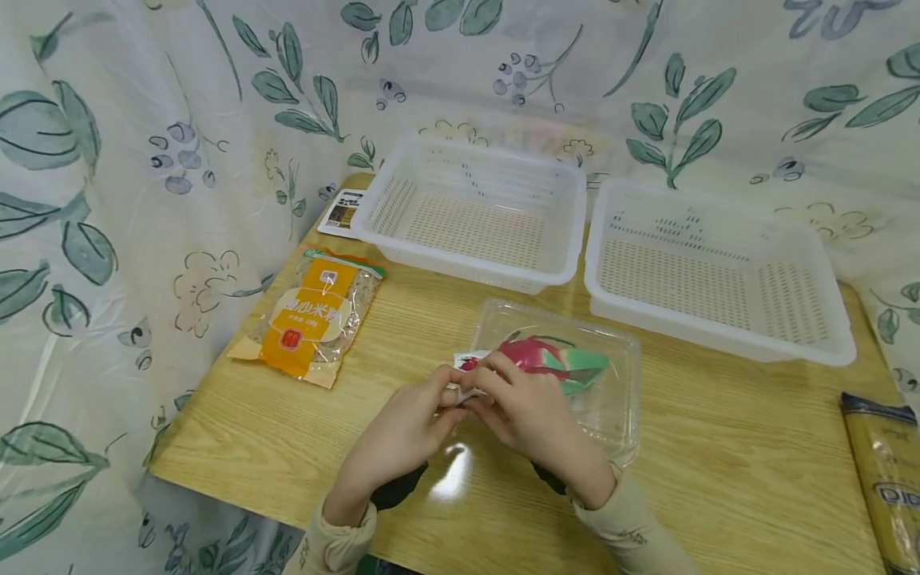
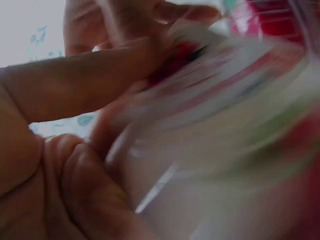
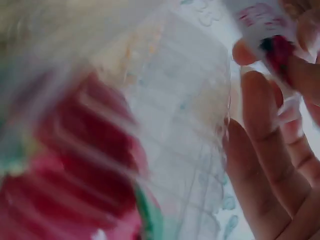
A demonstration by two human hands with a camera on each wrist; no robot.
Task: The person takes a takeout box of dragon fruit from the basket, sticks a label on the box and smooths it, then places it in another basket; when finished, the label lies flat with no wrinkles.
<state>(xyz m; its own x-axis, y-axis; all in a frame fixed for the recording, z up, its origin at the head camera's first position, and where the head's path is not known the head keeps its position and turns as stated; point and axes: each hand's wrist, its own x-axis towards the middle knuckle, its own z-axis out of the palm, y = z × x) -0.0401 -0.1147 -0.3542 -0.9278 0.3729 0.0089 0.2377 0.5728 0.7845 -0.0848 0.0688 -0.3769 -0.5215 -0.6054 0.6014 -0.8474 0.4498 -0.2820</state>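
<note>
A clear plastic box point(image 1: 624, 399) lies on the table, and a red and green dragon fruit point(image 1: 532, 355) shows through it. At the box's near left side, a small white label point(image 1: 470, 361) with a red fruit picture is between my hands. My left hand point(image 1: 406, 423) pinches it from the left, fingers and thumb bent. Opposite, my right hand point(image 1: 539, 411) pinches it too, fingertips nearly meeting the left ones. The right wrist view shows pink print on the label point(image 3: 267, 37); motion blurs the left wrist view. Whether the label still sticks to the box, I cannot tell.
Two white perforated baskets, a left one point(image 1: 460, 254) and a right one point(image 1: 704, 339), stand at the back. An orange food bag point(image 1: 309, 315) lies left, with a small white packet point(image 1: 338, 214) behind it. A yellow package point(image 1: 884, 479) lies at the right edge.
</note>
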